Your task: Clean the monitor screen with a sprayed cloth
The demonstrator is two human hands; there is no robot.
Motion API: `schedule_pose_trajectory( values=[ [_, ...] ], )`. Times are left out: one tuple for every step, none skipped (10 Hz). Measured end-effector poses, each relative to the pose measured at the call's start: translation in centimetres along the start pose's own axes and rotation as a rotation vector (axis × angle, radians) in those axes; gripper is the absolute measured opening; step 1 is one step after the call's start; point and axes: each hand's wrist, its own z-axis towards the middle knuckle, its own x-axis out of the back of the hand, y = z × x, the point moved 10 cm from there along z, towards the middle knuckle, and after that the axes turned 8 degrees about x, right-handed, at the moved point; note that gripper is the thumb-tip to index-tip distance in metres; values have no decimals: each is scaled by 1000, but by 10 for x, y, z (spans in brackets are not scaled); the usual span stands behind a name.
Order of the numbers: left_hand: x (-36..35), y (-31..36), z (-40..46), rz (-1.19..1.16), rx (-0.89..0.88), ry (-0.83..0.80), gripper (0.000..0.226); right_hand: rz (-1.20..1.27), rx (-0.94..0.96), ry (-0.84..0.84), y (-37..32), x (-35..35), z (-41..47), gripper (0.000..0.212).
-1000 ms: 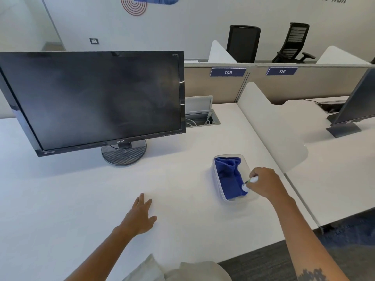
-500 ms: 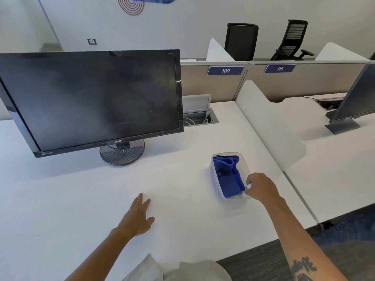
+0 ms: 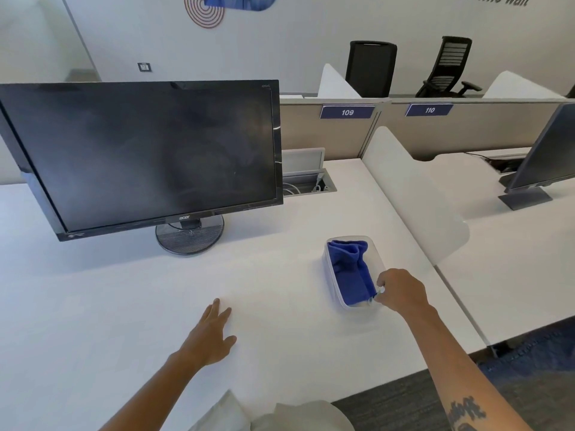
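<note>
White desk: monitor, container.

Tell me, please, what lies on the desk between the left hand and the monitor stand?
Nothing: in the head view, only bare white desk separates the left hand from the monitor stand.

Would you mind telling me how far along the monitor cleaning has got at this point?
Barely begun. Nothing looks done: the monitor screen shows hazy smears, and the blue cloth lies folded in its clear container. In hand: the right hand pinches a small white item at the container's near end, too small to identify; the left hand rests flat on the desk. Left: taking out the cloth, spraying, wiping.
</note>
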Motion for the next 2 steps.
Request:
schedule_pose_trajectory(
  values=[
    [0,-3,0,-3,1,11,83,20,1,-3,1,5,0,40],
    [-2,-4,0,-1,14,2,83,45,-12,-3,1,8,4,43]
  ],
)
